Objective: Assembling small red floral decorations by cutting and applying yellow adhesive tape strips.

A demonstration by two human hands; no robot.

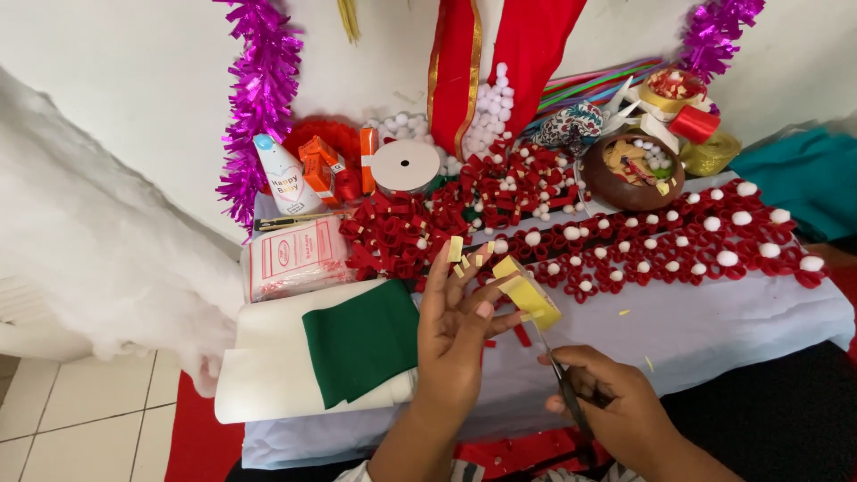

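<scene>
Step in hand, apparently: snipping tape. Left hand point(455, 335), fingers spread, pinches yellow foam-tape strip point(528, 297), cut bits stuck to fingertips. Right hand point(616, 402), closed on scissors point(562, 379), just below strip. Next cut needs steady strip.

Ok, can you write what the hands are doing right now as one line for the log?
left hand: holds yellow tape strip, small cut bits stuck on fingertips | right hand: holds scissors at strip | nearby: green felt, red paper flowers

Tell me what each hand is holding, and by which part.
The left hand pinches a yellow tape strip by its lower end, with small cut pieces stuck on its fingertips. The right hand holds scissors by the handles, blades at the strip.
</scene>
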